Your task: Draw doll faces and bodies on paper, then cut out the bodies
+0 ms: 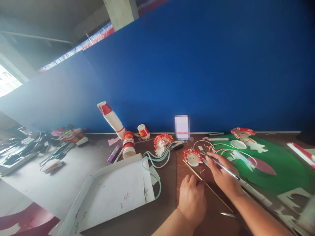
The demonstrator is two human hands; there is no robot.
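Observation:
My right hand (225, 177) is closed on a slim silver-and-dark pen (227, 171), its tip pointing up and left. Just beyond that tip lies a paper cup cut into a curled red-and-white fringe (193, 159), with small dark marks on its white base. Nearer to me, my left hand (192, 199) rests on the table in a fist. A thin wooden stick (216, 195) runs diagonally past its finger side; whether the fingers grip it is hidden. Another fringed paper cup (162, 143) sits farther left.
A white box lid (113, 193) lies left of my hands, beside pale green cable loops (159, 160). Stacked paper cups (113, 123) lean by the blue partition (187, 65). On the right are a green sheet (278, 167), paper cutouts and a small blade (227, 214).

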